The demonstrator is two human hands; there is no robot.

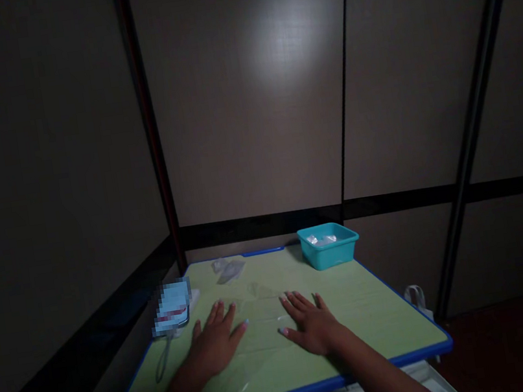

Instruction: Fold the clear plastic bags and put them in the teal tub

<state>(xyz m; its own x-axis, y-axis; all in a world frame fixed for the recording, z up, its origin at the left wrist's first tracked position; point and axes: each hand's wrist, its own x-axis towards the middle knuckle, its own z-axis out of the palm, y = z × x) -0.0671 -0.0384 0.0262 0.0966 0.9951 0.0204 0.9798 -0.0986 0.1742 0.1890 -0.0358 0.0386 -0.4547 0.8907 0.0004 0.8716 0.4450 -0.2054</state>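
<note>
On the desk (384, 328), the left hand (215, 344) and right hand (313, 327) are lying spread, apparently flattening clear plastic (264, 334). The next move is likely calling for even pressure.

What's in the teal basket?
In the teal basket, some shiny, pale plastic shows above the near wall. The near wall covers whatever lies lower, and the basket's floor can't be seen.

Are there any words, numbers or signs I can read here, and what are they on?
No text can be read.
Blue thing with a strap: blurred into squares, so any writing is unreadable.
Flat clear plastic: too faint to tell.
Turquoise basket: no writing visible.
</note>
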